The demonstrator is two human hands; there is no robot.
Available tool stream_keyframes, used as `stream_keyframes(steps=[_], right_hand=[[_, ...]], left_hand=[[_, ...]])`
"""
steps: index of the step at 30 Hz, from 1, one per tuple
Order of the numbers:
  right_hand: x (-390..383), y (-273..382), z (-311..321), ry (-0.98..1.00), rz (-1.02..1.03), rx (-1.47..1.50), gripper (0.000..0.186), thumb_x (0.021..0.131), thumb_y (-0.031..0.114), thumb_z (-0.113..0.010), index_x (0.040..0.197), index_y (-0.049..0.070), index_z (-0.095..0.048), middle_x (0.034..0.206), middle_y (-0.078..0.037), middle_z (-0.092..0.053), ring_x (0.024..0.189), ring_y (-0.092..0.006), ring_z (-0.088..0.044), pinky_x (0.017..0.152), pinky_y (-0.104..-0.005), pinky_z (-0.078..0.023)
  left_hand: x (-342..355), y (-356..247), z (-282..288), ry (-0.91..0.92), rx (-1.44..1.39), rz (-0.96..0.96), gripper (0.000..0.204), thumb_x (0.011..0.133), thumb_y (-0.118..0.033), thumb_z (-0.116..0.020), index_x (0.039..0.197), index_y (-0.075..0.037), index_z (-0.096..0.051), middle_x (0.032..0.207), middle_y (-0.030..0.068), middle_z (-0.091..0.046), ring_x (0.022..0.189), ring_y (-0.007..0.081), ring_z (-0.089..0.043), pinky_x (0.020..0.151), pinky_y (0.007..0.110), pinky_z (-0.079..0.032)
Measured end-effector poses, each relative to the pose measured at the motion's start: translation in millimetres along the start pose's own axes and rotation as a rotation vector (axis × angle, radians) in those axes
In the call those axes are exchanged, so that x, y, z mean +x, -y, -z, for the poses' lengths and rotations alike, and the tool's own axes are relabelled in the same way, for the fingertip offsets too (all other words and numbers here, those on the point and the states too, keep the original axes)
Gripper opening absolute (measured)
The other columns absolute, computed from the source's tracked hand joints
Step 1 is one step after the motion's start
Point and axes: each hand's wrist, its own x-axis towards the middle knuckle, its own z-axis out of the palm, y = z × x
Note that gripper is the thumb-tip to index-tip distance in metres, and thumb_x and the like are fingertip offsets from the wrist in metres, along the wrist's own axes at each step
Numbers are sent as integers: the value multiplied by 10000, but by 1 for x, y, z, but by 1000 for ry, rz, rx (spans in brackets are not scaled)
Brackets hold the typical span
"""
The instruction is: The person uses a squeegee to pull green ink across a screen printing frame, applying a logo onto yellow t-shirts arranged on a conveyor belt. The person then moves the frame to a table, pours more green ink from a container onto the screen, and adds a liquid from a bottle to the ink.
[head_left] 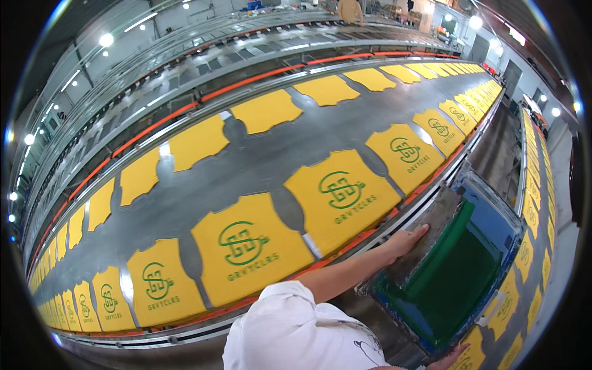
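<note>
In the head view, my left grip (407,242) is clamping the blue-rimmed rectangular frame (490,219) of wet-looking green ink (453,277), beside the long grey surface (246,157); my right grip's (453,359) closure I cannot tell. Seemingly I'm carrying it, next needing level support.

A blue-edged rectangular frame (502,206) sits at the lower right, slanted, its long sides running from lower left to upper right. Glossy dark green ink (464,277) covers most of its inside, with a brighter green band along the upper-left side. Beside that band runs a stained, greyish-brown strip (435,217).
</note>
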Motion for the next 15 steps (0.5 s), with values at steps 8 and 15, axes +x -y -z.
stream_keyframes(steps=[8, 15], right_hand=[[263, 77, -72, -101, -6, 10, 697, 1067, 554, -339, 1442, -11, -497, 1421, -140, -539, 1290, -279, -505, 1116, -427, -364], [573, 95, -113, 167, 100, 171, 720, 1043, 576, -405, 1386, -39, -553, 1321, -94, -600, 1226, -209, -523, 1092, -347, -353]], left_hand=[[254, -138, -98, 133, 48, 24, 878, 863, -841, -488, 1220, -75, -728, 1285, 148, -658, 1221, 280, -563, 1058, 409, -392], [523, -201, -171, -67, 58, -345, 843, 989, -704, -407, 1379, 19, -592, 1429, 203, -576, 1349, 280, -503, 1101, 429, -392]])
